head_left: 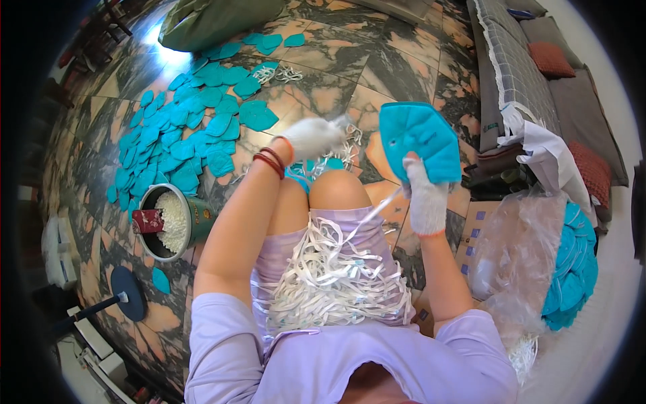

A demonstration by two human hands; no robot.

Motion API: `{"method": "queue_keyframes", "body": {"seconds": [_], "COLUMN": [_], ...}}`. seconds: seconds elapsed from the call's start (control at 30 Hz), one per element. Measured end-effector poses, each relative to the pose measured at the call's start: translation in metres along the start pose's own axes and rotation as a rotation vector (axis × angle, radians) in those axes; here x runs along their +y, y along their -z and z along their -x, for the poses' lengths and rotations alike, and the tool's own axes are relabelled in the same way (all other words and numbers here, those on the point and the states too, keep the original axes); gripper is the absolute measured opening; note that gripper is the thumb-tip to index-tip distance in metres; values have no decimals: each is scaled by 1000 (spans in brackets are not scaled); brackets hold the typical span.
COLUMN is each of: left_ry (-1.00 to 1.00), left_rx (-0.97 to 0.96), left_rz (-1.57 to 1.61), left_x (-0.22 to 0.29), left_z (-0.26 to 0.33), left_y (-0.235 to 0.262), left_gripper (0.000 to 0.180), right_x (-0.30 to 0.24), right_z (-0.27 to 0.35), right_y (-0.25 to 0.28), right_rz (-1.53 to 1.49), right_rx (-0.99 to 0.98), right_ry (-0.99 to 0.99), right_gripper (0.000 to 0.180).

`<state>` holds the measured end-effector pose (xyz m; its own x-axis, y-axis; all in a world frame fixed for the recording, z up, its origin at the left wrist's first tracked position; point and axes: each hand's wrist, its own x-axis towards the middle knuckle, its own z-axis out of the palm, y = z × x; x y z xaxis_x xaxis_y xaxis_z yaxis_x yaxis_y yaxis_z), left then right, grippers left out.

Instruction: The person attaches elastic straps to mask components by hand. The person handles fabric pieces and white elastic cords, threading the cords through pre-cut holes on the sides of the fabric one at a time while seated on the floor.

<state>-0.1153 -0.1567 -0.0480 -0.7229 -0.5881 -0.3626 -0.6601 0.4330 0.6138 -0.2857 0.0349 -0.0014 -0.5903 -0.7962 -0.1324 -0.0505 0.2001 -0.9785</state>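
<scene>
Head view: a teal quilted fabric piece [420, 135] is held up in the right hand [428, 198], beyond the person's right knee and above the marble floor [323, 87]. Its broad face is turned to the camera; it is nearly as wide as tall, its longest line slanting from the upper left corner to the lower right, with a fairly straight edge on top and angled sides. Creases run across the soft, padded cloth.

The right hand, in a white knitted glove with an orange cuff, pinches the lower edge, thumb laid over the face. A flat white strap [377, 212] slants from beside that hand to the lap. The left hand [313, 138], also gloved in white knit, is over the far side of the knees, apart from the piece; its fingers are blurred, so I cannot tell whether they are spread or pinching.

Flat, ribbon-like white straps [333, 283] lie tangled across the lilac skirt. On the polished, veined floor, leaf-shaped teal pieces [171, 138] overlap in a heap. Nearby, a round bucket [202, 222] contains white granular material [173, 219]. At right, crinkled clear plastic [515, 249] lies against stacked teal pieces [572, 269].
</scene>
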Motion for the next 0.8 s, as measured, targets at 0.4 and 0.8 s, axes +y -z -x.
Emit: {"method": "queue_keyframes", "body": {"seconds": [0.4,0.8], "left_ry": [-75,458], "left_rx": [46,388], "left_rz": [746,1268], "left_x": [16,-72], "left_z": [29,24], "left_y": [5,2], "left_gripper": [30,10], "right_x": [35,70], "right_z": [-39,-65], "right_y": [-41,1], "right_rz": [-352,-332], "right_rx": [-203,-860], "right_ry": [-317,-353], "right_gripper": [16,14]}}
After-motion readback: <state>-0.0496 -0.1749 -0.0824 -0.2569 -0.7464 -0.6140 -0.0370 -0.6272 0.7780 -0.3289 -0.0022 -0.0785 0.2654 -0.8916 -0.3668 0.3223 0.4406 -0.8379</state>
